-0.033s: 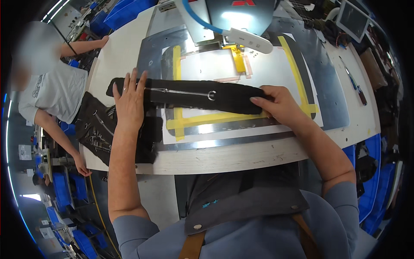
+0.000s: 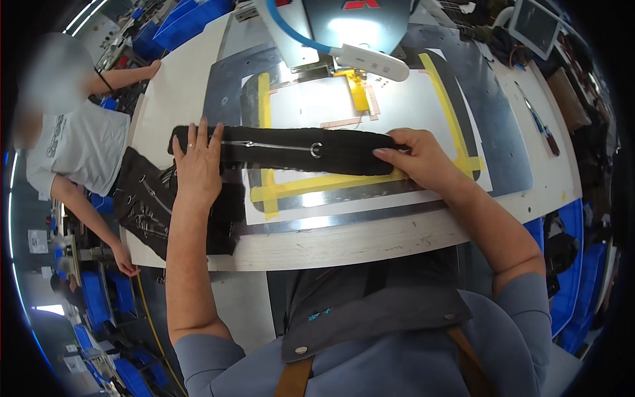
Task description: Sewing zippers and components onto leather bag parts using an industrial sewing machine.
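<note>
While the left fingers (image 2: 202, 139) lie splayed on the black fabric strip (image 2: 347, 149), the right fingers (image 2: 391, 157) pinch its end.

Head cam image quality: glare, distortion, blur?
Head view: bright glare on the machine head and the metal plate's near edge; head view: fisheye bends the table's front edge, corners go black; head view: co-worker's head blurred out, silver zipper on the black strip readable.
</note>
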{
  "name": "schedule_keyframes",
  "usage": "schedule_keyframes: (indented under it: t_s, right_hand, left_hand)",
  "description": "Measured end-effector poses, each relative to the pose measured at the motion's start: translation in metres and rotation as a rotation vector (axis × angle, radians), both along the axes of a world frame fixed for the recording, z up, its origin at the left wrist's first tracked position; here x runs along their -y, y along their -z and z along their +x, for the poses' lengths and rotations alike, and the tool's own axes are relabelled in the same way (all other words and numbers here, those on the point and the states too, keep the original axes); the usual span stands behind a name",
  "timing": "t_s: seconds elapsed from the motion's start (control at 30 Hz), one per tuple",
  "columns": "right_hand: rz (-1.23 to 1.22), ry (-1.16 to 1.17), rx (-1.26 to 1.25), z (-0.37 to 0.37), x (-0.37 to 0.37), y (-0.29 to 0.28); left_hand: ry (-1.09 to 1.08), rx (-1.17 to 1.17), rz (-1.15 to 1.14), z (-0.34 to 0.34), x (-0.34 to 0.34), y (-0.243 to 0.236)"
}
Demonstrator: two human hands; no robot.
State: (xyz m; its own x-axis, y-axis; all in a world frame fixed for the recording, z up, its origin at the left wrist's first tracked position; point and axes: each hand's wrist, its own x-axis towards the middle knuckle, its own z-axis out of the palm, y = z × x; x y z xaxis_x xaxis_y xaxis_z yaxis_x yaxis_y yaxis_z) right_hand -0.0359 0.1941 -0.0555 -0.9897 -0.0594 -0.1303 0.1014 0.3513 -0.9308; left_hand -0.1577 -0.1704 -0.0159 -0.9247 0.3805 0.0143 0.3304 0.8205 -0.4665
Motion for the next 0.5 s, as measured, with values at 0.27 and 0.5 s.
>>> schedule_keyframes:
  t_s: [0.27, 0.5]
  right_hand:
    - [-0.281, -0.172, -0.108, -0.015, 0.011, 0.003]
    - [0.351, 0.098, -0.3, -0.049, -0.031, -0.008]
  left_hand:
    - [0.367, 0.704, 0.985, 0.026, -0.135, 0.007]
    - [0.274, 0.579, 1.188, -0.007, -0.14, 0.039]
